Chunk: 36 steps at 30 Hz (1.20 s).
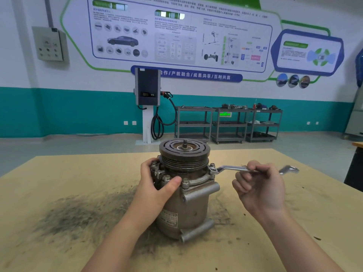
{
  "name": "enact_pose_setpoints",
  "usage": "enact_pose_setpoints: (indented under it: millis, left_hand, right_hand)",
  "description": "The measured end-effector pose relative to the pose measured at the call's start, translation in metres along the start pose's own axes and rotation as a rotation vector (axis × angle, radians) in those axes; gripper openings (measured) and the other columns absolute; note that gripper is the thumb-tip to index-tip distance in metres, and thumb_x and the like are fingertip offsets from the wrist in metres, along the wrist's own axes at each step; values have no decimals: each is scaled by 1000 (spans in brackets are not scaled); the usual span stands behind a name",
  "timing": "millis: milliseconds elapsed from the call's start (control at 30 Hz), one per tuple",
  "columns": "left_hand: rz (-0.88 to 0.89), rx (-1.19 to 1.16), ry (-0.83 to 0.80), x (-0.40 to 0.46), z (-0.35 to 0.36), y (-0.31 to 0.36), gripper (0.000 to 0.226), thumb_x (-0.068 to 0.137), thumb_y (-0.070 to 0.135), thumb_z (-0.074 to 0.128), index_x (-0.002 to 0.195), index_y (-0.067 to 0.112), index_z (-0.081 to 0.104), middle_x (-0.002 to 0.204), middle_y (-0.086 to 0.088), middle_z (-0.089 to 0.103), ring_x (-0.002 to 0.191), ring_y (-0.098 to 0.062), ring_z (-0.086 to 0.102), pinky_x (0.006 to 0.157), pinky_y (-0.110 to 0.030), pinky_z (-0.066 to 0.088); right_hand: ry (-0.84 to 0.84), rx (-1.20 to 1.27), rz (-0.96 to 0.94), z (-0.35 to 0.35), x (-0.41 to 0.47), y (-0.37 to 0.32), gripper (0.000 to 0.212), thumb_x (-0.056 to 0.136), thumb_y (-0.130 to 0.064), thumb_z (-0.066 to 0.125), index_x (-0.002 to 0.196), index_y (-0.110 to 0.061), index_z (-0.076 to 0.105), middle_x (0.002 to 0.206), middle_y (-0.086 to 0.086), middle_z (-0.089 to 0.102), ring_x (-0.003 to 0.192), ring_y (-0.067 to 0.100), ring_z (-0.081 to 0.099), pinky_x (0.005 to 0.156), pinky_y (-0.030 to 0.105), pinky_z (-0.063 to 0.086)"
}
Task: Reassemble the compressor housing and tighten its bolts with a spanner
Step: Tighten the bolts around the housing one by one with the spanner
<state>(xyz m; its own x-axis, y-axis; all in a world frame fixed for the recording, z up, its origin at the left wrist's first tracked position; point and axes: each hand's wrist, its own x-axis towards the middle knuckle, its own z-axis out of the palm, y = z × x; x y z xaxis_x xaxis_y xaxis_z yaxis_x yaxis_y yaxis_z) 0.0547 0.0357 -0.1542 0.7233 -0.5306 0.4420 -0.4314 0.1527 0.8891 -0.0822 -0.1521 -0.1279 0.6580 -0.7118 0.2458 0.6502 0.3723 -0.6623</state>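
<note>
1. A dark smear of grime covers the tan counter left of the compressor.
2. The left hand grips the compressor housing at its bolted flange, fingers curled behind, thumb in front.
3. The compressor stands upright mid-counter, its pulley on top.
4. The ring spanner sits on a right-side bolt.
5. The right hand holds its handle, fingers curled around it.
</note>
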Motion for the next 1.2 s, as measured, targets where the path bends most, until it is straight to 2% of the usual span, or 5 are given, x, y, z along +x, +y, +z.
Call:
enact_pose_setpoints:
  millis: [267,467,600,867,1200]
  left_hand:
    - [17,-21,19,1,1,-5,53,54,74,66,96,73,36,114,26,59,97,16,59,68,-5,49]
    - [75,12,46,8,1,-13,58,64,49,77,108,55,39,106,17,63,96,14,62,74,-10,50]
    - [64,26,45,6,-1,-9,55,60,70,75,101,68,38,102,40,60,96,16,59,72,-2,45]
    - [49,8,57,2,0,-4,50,63,70,72,99,71,38,113,26,57,97,22,55,70,1,43]
    - [37,10,56,2,0,-3,50,54,72,66,97,73,38,101,42,58,100,16,58,74,-9,48]
  right_hand:
    - [-251,-1020,-1067,18,-70,36,12,94,-27,53,87,-26,63,73,-13,61,61,1,55,58,11,43]
    - [-391,-1235,-1112,53,-60,53,6,86,-25,64,92,-22,66,76,-11,59,65,1,49,66,7,40]
    - [-324,-1111,-1191,46,-58,36,17,100,-30,49,94,-20,61,80,-11,59,65,4,55,62,15,46]
    - [218,-333,-426,29,-33,1,28,89,-19,45,68,-18,62,49,2,49,42,15,41,44,24,34]
    - [9,-212,-42,16,16,-11,29,96,-7,42,71,-7,57,48,5,42,36,14,29,37,22,29]
